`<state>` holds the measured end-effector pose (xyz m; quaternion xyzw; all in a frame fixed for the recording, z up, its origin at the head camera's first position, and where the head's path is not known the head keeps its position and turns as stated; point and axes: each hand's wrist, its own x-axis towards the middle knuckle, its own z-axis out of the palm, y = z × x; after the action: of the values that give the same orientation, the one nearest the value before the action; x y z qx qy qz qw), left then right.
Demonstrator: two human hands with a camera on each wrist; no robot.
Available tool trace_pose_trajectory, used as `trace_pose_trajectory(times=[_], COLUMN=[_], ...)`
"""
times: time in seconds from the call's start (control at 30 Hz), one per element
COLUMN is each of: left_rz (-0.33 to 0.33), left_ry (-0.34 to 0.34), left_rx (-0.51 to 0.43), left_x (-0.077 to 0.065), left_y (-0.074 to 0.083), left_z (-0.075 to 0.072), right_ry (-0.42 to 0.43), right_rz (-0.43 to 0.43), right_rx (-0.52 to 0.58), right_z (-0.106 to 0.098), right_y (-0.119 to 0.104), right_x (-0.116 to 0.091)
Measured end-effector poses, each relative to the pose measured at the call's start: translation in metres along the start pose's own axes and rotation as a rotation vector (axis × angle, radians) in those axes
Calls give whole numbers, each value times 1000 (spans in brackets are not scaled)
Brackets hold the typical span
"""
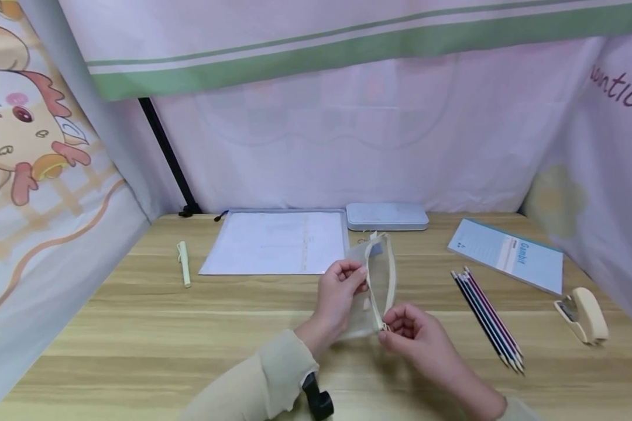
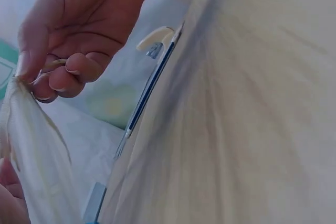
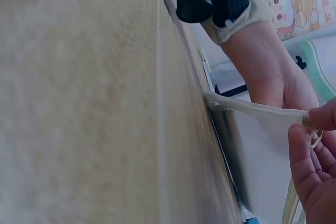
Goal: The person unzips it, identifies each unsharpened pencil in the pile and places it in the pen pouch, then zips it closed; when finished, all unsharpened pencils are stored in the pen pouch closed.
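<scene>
A see-through zip pouch [image 1: 362, 320] with cream zipper edging stands upright over the table in the head view, its mouth parted. My left hand [image 1: 336, 297] grips the pouch's left side between thumb and fingers, partway along the edging. At the near end of the zipper, my right hand [image 1: 423, 342] pinches the corner by the metal zipper pull [image 1: 384, 327]. The left wrist view shows the right hand [image 2: 86, 30] holding that corner of the pouch [image 2: 37, 150]. In the right wrist view, the cream edging [image 3: 262, 109] stretches away from the right hand's fingertips.
Several pencils [image 1: 488, 321] lie right of the hands, with a cream stapler [image 1: 584, 316] and a blue notepad [image 1: 505, 254] beyond. A flat pale case [image 1: 387, 216] and a document folder with white paper [image 1: 274, 242] lie at the back. A light green pen [image 1: 184, 263] lies left.
</scene>
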<state>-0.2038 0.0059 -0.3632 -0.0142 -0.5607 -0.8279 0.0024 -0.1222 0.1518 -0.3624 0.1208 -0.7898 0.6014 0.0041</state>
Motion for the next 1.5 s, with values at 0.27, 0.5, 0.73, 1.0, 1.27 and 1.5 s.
trace_pose_trajectory(times=[0.27,0.5,0.73,1.0,1.27,1.5], left_rz=[17,127,98,114,145,183], left_ry=[-351,-593,-627,-618,-731,-778], left_rx=[463,691,692,645,643,649], left_x=[-33,-52,-54,-53,-48,-48], left_y=[24,32,27,23,21,22], left_z=[-34,-38,-33,-34,-34,-34], right_ry=[-3,11,0,-128,-377,-444], right_rz=[-84,-136,-169,-25,-204,-198], right_rx=[23,33,18,15,32,73], right_z=[-2,0,4,-7,-30,-38], right_y=[0,-3,-8,-14,-14,-14], right_x=[1,2,5,9,13,16])
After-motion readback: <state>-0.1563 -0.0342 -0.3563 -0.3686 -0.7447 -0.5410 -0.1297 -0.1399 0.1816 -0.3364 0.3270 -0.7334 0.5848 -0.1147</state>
